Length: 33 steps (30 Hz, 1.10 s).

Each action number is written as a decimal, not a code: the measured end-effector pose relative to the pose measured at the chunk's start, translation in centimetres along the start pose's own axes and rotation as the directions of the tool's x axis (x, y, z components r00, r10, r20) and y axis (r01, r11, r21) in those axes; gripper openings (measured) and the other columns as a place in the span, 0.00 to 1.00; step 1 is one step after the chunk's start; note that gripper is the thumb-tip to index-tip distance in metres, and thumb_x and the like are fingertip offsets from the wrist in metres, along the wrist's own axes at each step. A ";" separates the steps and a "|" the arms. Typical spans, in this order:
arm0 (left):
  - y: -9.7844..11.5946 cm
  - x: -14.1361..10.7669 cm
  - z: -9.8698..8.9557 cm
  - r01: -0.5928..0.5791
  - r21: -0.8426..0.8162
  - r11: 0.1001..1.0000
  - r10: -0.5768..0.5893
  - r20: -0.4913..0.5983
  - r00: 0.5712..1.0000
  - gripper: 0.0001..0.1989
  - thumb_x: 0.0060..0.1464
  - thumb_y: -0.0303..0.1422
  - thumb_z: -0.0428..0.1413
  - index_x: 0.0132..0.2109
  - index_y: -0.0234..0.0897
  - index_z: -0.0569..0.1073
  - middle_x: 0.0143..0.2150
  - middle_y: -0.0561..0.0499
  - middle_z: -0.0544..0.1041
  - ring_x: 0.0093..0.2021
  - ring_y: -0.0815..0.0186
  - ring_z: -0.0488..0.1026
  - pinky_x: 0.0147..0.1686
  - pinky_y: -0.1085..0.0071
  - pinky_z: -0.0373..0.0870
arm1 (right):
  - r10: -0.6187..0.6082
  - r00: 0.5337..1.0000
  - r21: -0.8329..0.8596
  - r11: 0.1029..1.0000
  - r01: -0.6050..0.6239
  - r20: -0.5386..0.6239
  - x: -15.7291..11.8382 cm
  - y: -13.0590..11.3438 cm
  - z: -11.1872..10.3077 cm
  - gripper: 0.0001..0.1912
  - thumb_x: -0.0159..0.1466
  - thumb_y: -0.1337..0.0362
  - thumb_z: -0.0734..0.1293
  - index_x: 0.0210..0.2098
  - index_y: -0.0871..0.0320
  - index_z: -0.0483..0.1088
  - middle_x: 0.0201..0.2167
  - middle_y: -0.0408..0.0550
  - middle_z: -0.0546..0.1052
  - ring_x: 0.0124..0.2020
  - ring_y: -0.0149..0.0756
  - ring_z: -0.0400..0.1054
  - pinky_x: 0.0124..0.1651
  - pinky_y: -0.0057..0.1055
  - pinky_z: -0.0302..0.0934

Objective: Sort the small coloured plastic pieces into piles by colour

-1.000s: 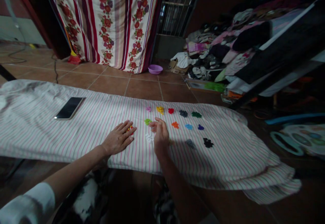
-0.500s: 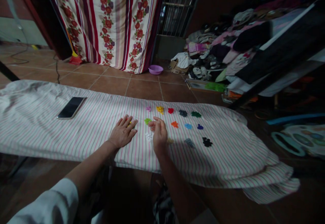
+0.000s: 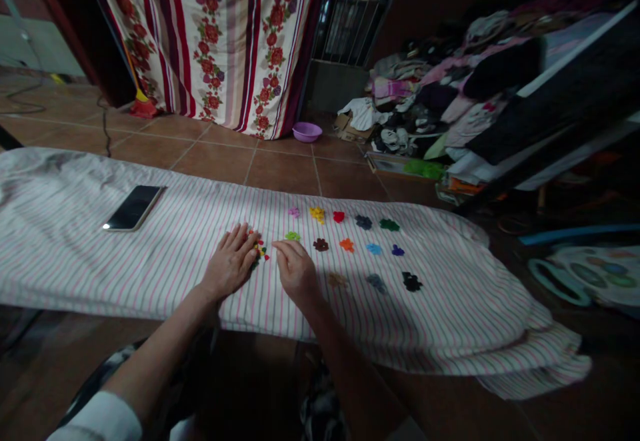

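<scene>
My left hand (image 3: 231,264) lies flat with its fingers out, partly covering a pile of mixed small coloured pieces (image 3: 261,250) in red, yellow and green. Just right of that pile is my right hand (image 3: 296,269), its thumb and fingers pinched together; whatever is between them is too small to make out. Close beyond it sit a light green heap (image 3: 293,236) and a brown heap (image 3: 321,245). Farther right, small heaps are sorted by colour, among them orange (image 3: 347,245), light blue (image 3: 373,248), grey (image 3: 377,283) and black (image 3: 412,282). The white heap is hidden behind my right hand.
A striped cloth (image 3: 200,201) covers the long, low surface. On its left lies a smartphone (image 3: 134,208). Beyond are a purple basin (image 3: 307,132) on the tiled floor, a flowered curtain (image 3: 230,41) and heaped clothes (image 3: 440,88) at the right.
My right hand has moved left from the light green heap toward the mixed pile, uncovering the brown heap. My left hand has shifted slightly left, showing more mixed pieces.
</scene>
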State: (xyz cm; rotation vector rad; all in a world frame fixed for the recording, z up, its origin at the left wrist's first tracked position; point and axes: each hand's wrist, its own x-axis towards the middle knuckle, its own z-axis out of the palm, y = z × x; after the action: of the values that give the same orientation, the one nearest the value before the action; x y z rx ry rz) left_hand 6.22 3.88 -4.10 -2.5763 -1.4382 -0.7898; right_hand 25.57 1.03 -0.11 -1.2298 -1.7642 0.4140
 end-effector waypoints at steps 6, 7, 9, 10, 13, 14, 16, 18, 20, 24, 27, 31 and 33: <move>-0.3 0.1 -0.5 0.004 0.068 0.998 -0.010 0.094 0.996 0.25 0.66 0.40 0.38 0.65 0.38 0.61 0.68 0.38 0.60 0.69 0.50 0.54 0.62 0.48 0.59 | 0.026 0.992 -0.088 0.995 -0.036 -0.120 -0.1 1.6 -1.7 0.17 0.65 0.65 0.56 0.41 0.55 0.77 0.40 0.52 0.78 0.45 0.42 0.72 0.53 0.44 0.66; -0.3 0.2 -0.7 0.008 0.065 0.998 -0.015 0.103 0.995 0.25 0.66 0.40 0.38 0.65 0.38 0.62 0.68 0.38 0.60 0.69 0.50 0.54 0.62 0.48 0.60 | 0.030 0.991 -0.097 0.994 -0.043 -0.133 -0.3 1.8 -2.1 0.17 0.65 0.65 0.56 0.41 0.55 0.77 0.40 0.52 0.79 0.45 0.42 0.72 0.52 0.44 0.66; -0.3 0.5 -1.0 0.009 0.041 0.999 -0.013 0.105 0.994 0.25 0.66 0.39 0.38 0.65 0.39 0.62 0.69 0.39 0.60 0.70 0.50 0.54 0.62 0.47 0.60 | 0.049 0.988 -0.114 0.991 -0.066 -0.149 -0.6 2.1 -3.0 0.17 0.65 0.65 0.56 0.40 0.54 0.76 0.40 0.51 0.79 0.44 0.41 0.72 0.53 0.44 0.66; -0.1 0.7 -1.1 0.007 0.027 1.000 -0.010 0.091 0.996 0.25 0.66 0.40 0.39 0.65 0.41 0.61 0.69 0.40 0.59 0.70 0.50 0.53 0.62 0.47 0.59 | 0.058 0.987 -0.122 0.989 -0.077 -0.153 -0.9 2.1 -3.5 0.17 0.65 0.65 0.56 0.40 0.54 0.76 0.40 0.50 0.79 0.44 0.41 0.72 0.53 0.44 0.66; 0.7 0.8 -1.5 -0.021 0.002 1.000 0.021 0.038 0.999 0.25 0.65 0.43 0.43 0.66 0.44 0.60 0.70 0.44 0.58 0.72 0.51 0.48 0.65 0.48 0.55 | 0.069 0.983 -0.139 0.986 -0.093 -0.168 -1.5 2.4 -4.5 0.16 0.66 0.64 0.56 0.41 0.54 0.76 0.41 0.51 0.79 0.46 0.42 0.72 0.55 0.44 0.65; 1.0 0.7 -1.5 -0.041 0.003 0.999 0.041 0.034 0.999 0.25 0.64 0.44 0.45 0.66 0.45 0.60 0.70 0.45 0.58 0.72 0.52 0.47 0.66 0.48 0.53 | 0.065 0.983 -0.141 0.986 -0.090 -0.173 -1.7 2.4 -4.7 0.16 0.66 0.64 0.56 0.41 0.54 0.76 0.41 0.51 0.79 0.46 0.42 0.72 0.55 0.43 0.65; 1.5 0.6 -1.4 -0.095 0.011 0.995 0.094 0.063 0.994 0.25 0.63 0.46 0.46 0.65 0.47 0.62 0.69 0.47 0.60 0.72 0.53 0.47 0.67 0.49 0.52 | 0.055 0.982 -0.146 0.986 -0.081 -0.178 -2.0 2.5 -4.9 0.16 0.67 0.63 0.56 0.40 0.54 0.76 0.40 0.51 0.79 0.46 0.42 0.72 0.54 0.42 0.66; 1.7 0.5 -1.1 -0.130 0.028 0.991 0.126 0.111 0.986 0.24 0.64 0.46 0.45 0.64 0.48 0.63 0.68 0.48 0.62 0.71 0.54 0.50 0.67 0.50 0.53 | 0.037 0.985 -0.153 0.986 -0.063 -0.169 -2.1 2.5 -5.0 0.16 0.67 0.64 0.56 0.40 0.55 0.76 0.40 0.51 0.79 0.45 0.41 0.72 0.53 0.41 0.66; 1.4 0.6 -0.9 -0.126 0.052 0.991 0.117 0.148 0.982 0.24 0.65 0.45 0.43 0.64 0.47 0.64 0.68 0.47 0.62 0.70 0.55 0.53 0.66 0.50 0.54 | 0.016 0.988 -0.161 0.986 -0.041 -0.151 -2.3 2.5 -5.0 0.16 0.67 0.64 0.56 0.40 0.55 0.75 0.40 0.51 0.79 0.45 0.40 0.73 0.52 0.40 0.67; 0.7 1.0 -0.9 -0.060 0.099 0.993 0.042 0.168 0.985 0.25 0.66 0.43 0.39 0.65 0.45 0.61 0.69 0.45 0.60 0.71 0.54 0.51 0.65 0.49 0.54 | -0.041 0.991 -0.189 0.982 0.016 -0.130 -2.8 2.9 -5.0 0.16 0.68 0.65 0.55 0.40 0.57 0.75 0.39 0.51 0.79 0.44 0.38 0.73 0.50 0.37 0.68; 0.9 1.4 -1.2 -0.066 0.088 0.994 0.048 0.197 0.979 0.25 0.67 0.41 0.37 0.67 0.46 0.58 0.70 0.47 0.59 0.72 0.57 0.49 0.65 0.52 0.54 | -0.070 0.992 -0.207 0.977 0.047 -0.108 -3.3 3.3 -5.1 0.16 0.68 0.66 0.55 0.40 0.57 0.74 0.38 0.51 0.78 0.42 0.37 0.73 0.49 0.36 0.68; 1.5 1.3 -1.4 -0.107 0.079 0.991 0.090 0.197 0.976 0.24 0.67 0.42 0.39 0.67 0.46 0.59 0.70 0.46 0.59 0.72 0.57 0.48 0.66 0.52 0.52 | -0.057 0.996 -0.218 0.975 0.040 -0.072 -3.4 3.1 -5.4 0.15 0.67 0.68 0.56 0.42 0.57 0.74 0.39 0.51 0.78 0.44 0.37 0.73 0.50 0.36 0.68; 1.6 1.2 -1.4 -0.123 0.066 0.990 0.109 0.183 0.977 0.24 0.66 0.42 0.41 0.67 0.46 0.59 0.69 0.47 0.59 0.72 0.57 0.48 0.67 0.52 0.51 | -0.017 0.999 -0.227 0.974 0.005 -0.048 -3.3 2.8 -5.4 0.14 0.67 0.68 0.57 0.43 0.58 0.74 0.40 0.51 0.78 0.44 0.37 0.73 0.49 0.35 0.68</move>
State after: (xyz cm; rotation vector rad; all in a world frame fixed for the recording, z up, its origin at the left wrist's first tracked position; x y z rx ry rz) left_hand 7.52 3.44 -2.09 -2.7015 -1.3163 -0.4888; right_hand 31.87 -1.75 -0.87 -1.3761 -1.8115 0.1762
